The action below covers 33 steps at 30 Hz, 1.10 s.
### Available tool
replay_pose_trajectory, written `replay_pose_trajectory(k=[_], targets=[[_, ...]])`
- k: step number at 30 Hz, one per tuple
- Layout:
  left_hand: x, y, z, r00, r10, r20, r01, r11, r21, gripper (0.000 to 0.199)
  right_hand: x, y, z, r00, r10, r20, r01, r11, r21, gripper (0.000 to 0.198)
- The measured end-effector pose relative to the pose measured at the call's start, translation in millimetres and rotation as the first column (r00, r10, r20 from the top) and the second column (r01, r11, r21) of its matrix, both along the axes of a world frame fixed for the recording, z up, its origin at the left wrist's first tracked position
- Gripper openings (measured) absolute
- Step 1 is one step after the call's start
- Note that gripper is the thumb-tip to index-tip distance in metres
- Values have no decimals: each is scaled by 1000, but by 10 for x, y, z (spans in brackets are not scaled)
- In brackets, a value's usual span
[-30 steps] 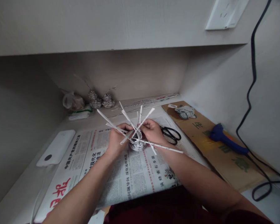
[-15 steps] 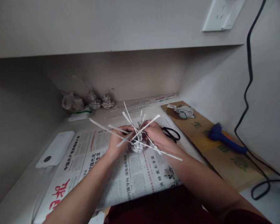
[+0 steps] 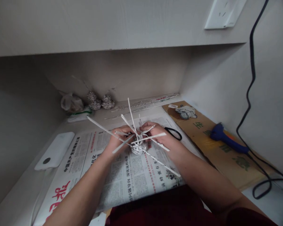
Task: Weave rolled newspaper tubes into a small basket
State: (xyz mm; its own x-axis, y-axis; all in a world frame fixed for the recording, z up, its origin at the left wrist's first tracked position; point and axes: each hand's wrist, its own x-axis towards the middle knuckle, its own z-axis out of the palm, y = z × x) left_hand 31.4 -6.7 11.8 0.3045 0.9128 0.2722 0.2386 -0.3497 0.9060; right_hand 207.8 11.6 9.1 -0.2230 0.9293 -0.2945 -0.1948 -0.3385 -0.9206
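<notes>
A small rounded piece woven from rolled newspaper strips is between my hands, above a spread newspaper. Several stiff paper strips fan out from its top in all directions. My left hand closes on the piece from the left, its fingertips partly hidden behind the strips. From the right, my right hand has its fingers pinched at the base of the strips, with one strip at the fingertips. Black-handled scissors lie just beyond my right hand, mostly covered by it.
Two gourd-shaped woven pieces stand at the back left beside a plastic bag. Long paper rolls lie along the back. A white device is at left. On the cardboard at right rests a blue glue gun.
The woven piece has turned slightly and its strips point at new angles; the front right strip now slopes lower. My right hand has shifted a little, covering more of the scissors.
</notes>
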Motion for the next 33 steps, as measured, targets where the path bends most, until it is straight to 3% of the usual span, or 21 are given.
replay_pose_trajectory(k=[4, 8, 16, 22, 28, 33], targets=[[11, -26, 16, 1000, 8, 6, -8, 999, 31, 13, 12, -66, 64, 994, 8, -108, -9, 1000, -14, 16], [31, -29, 37, 998, 31, 47, -31, 999, 14, 8, 43, -94, 93, 993, 49, -110, -47, 999, 19, 20], [0, -12, 170, 999, 24, 33, -17, 980, -199, 14, 51, -112, 89, 989, 138, -55, -131, 985, 110, 29], [-66, 25, 126, 994, -4, 110, 38, 951, -308, 25, 27, -131, 96, 988, 123, 94, -142, 964, 227, 24], [-39, 2, 111, 996, 77, -45, -86, 966, -244, 17, 16, -135, 77, 955, 76, 285, -189, 900, 394, 19], [41, -49, 139, 989, 129, -78, -142, 972, -187, 12, 9, -115, 10, 945, -2, 327, -176, 840, 513, 22]])
